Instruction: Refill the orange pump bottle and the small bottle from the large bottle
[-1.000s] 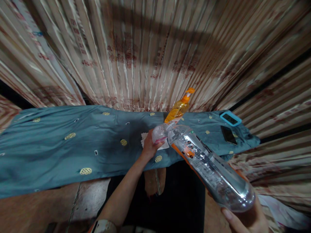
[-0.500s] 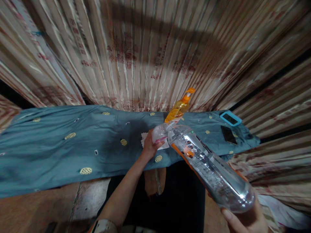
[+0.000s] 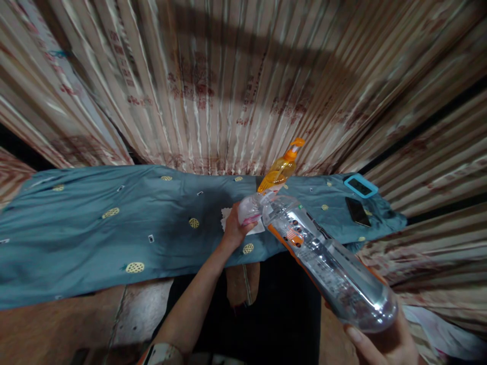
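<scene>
Your right hand [image 3: 384, 344] grips the base of a large clear plastic bottle [image 3: 327, 263], tilted so its neck points down and away from you, toward a small clear container [image 3: 249, 210] that your left hand [image 3: 234, 230] holds closed around its side, just above the blue cloth [image 3: 114, 228] covering the table. The mouths of the two meet, or nearly so; whether they touch is hard to tell. By the look of it, the pour is underway rather than finished: the big bottle, with its orange label [image 3: 291, 238] along the underside, has water gathered along its lower side and neck, and much of the body shows only droplets and glints. How full the small container is cannot be read from here, so what remains is to top it up, bring the bottle upright and set both down. A white napkin [image 3: 228, 218] lies under your left hand, an orange pump bottle [image 3: 281, 170] stands just behind, and two phones [image 3: 359, 197] rest well apart at the right end.
</scene>
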The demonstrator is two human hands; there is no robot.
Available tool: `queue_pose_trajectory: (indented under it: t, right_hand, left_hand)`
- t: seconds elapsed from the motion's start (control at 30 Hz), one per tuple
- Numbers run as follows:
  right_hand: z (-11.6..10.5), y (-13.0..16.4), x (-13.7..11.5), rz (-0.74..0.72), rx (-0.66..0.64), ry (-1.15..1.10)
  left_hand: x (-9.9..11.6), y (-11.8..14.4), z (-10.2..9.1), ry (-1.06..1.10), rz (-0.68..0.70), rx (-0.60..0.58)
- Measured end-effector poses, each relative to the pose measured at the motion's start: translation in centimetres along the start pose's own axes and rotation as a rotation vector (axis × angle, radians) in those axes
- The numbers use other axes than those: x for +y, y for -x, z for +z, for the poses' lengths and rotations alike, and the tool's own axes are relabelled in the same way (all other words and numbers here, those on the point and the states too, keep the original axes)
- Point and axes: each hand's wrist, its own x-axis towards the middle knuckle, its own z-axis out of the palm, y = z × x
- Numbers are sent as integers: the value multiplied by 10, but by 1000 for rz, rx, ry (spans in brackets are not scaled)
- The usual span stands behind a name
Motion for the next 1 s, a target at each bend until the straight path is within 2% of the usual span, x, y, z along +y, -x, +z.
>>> queue_pose_trajectory:
  t: [0.8,1.0]
  right_hand:
    - [-3,-4,8,-34,19,42]
    - [-20,-18,26,-64,-54,80]
  left_hand:
    - [-11,1,2,-4,63,37]
    - [-13,2,3,27,72,28]
